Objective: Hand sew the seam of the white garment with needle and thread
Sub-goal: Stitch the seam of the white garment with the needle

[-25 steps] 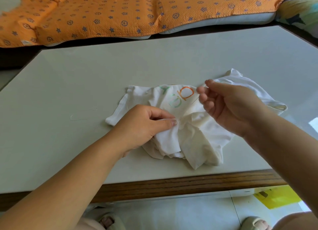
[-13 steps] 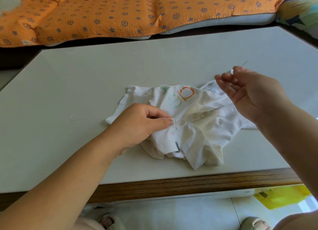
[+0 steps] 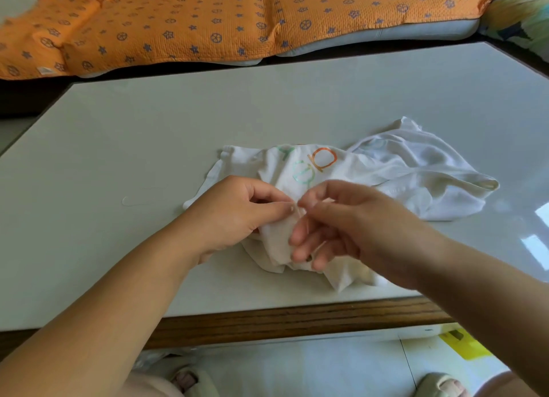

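A crumpled white garment (image 3: pixel 395 174) with orange and green letters lies near the front edge of the table (image 3: pixel 178 135). My left hand (image 3: pixel 237 215) pinches a fold of its seam between thumb and forefinger. My right hand (image 3: pixel 347 221) is right beside it, thumb and forefinger pinched together at the seam, the other fingers spread over the cloth. The needle and thread are too fine to make out between my fingertips.
A loose loop of thread (image 3: pixel 130 201) lies on the table left of the garment. An orange patterned quilt (image 3: pixel 237 19) covers the seat behind the table. The wooden table edge (image 3: pixel 297 319) runs along the front, with the floor, my slippers and a yellow sheet (image 3: pixel 463 344) below.
My right hand, which had drawn up and out to the right with the needle, has come back down to the seam beside my left thumb. The left hand has kept its pinch.
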